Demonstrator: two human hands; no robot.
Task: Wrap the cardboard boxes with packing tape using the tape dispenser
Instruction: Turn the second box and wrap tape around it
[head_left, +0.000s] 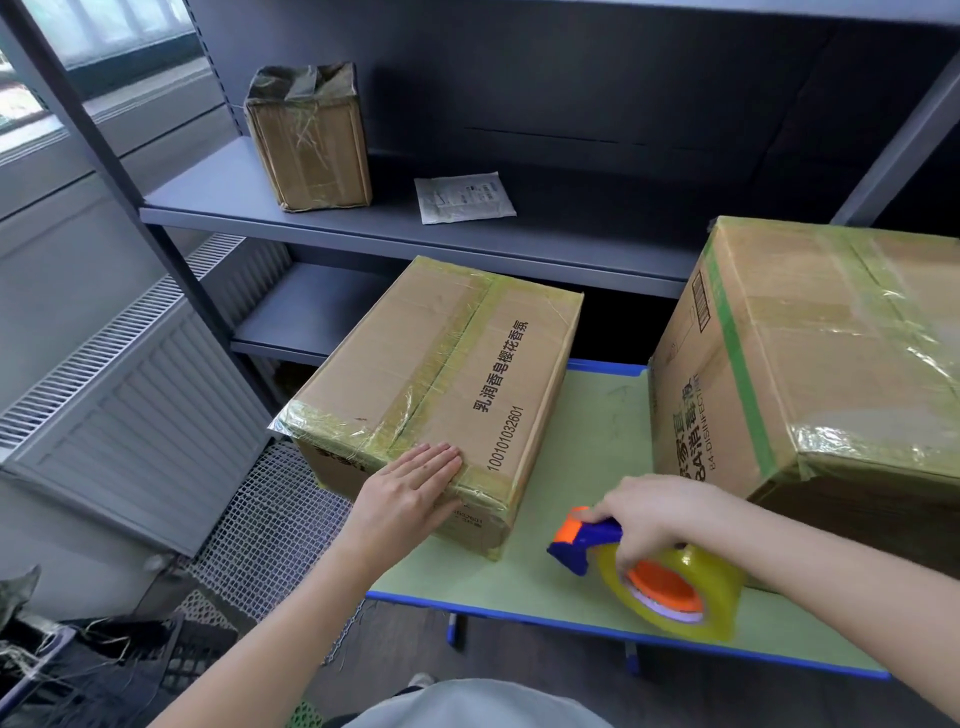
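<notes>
A taped cardboard box (441, 374) with black printed characters lies on the green table (587, 467), its left end overhanging the table edge. My left hand (410, 493) rests flat with straight fingers on the box's near top corner. My right hand (654, 514) grips the blue and orange tape dispenser (587, 538), which sits on the table to the right of the box. Its yellowish tape roll (675, 587) stands on the table near the front edge. A larger taped box (810, 353) with a green stripe stands at the right.
Behind the table stands a grey metal shelf (395, 228) holding a small taped box (309, 137) and a white paper packet (465, 197). A radiator (130, 415) is at the left. A dark crate with straw-like strands (78, 670) sits at the lower left.
</notes>
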